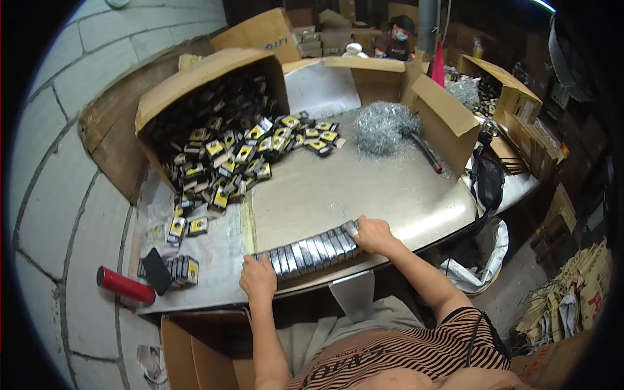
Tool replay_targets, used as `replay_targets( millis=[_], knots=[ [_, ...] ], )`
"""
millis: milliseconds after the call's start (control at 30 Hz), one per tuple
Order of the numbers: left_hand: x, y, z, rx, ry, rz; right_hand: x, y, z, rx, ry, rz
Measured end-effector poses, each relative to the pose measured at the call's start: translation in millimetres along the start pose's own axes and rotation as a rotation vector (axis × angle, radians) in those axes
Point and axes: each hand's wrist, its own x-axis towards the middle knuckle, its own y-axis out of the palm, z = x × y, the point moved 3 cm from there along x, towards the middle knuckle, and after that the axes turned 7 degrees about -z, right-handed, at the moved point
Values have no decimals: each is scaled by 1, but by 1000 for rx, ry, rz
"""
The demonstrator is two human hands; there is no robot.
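Observation:
A long row of small dark boxes (305,253), standing on edge side by side, lies along the table's front edge. My left hand (259,279) is closed against the row's left end, thumb on top. At the right end my right hand (375,235) grips the last boxes, its fingers partly hidden. The row curves slightly between both hands and looks shiny on top. Loose yellow-and-black boxes (246,153) spill from a tipped carton (195,73) at the far left. Nearer to my left hand stands a short stack of the same boxes (187,269).
A tangle of thin silvery wire (386,129) lies at the back right beside a dark rod (426,153). A red cylinder (125,286) and a black slab (157,271) are at the left. Below the front edge is an open carton (207,338). A masked person (395,39) sits far back.

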Motion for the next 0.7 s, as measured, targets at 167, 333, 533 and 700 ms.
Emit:
replay_targets(
  millis=[167, 333, 533, 700],
  knots=[
    [-6, -2, 4, 2, -43, 10, -3, -3, 6, 10, 10, 24],
    [-4, 3, -4, 2, -10, 29, -4, -13, 2, 12, 5, 28],
    [-2, 2, -4, 35, -17, 28, -4, -9, 2, 5, -17, 40],
    [1, 4, -2, 34, -17, 28, -3, -8, 6, 26, -49, 61]
  ],
)
